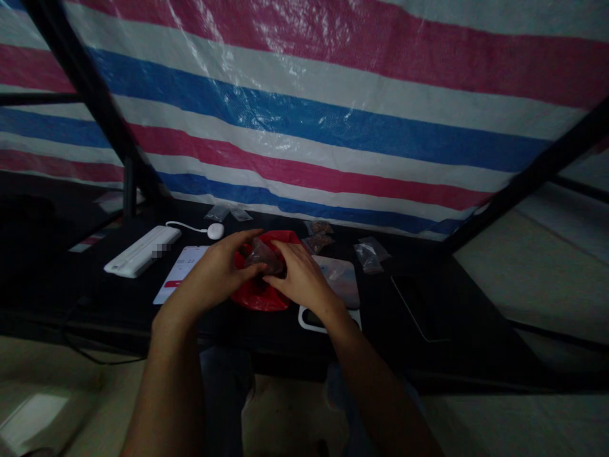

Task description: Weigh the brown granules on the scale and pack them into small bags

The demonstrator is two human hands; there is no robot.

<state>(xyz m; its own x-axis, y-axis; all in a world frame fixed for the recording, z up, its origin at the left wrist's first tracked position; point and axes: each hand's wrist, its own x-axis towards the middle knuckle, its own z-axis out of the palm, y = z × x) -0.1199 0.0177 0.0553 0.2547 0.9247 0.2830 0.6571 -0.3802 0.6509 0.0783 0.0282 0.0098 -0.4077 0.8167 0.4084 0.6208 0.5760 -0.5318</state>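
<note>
A red plastic bag (pixel 261 301) lies open on the black table, its sides spread around a clear plastic bag (pixel 264 254) with dark brownish contents. My left hand (pixel 219 270) curls around the left side of the clear bag, thumb and fingers bent. From the right, my right hand (pixel 304 279) closes on the same bag, its thumb near the left thumb. The fingertips are partly hidden in the dim light. Under my right wrist, a white digital scale (pixel 345 284) is partly covered. A sheet with printing (pixel 178 273) sits beside my left hand.
Small clear bags with brown grains (pixel 320 241) lie behind the scale. Other small clear bags (pixel 371 255) are to the right, near a dark phone (pixel 419 308). A white power strip-like device (pixel 143 251) and a white round puck (pixel 216 231) stand left. A striped tarp (pixel 309 114) hangs behind.
</note>
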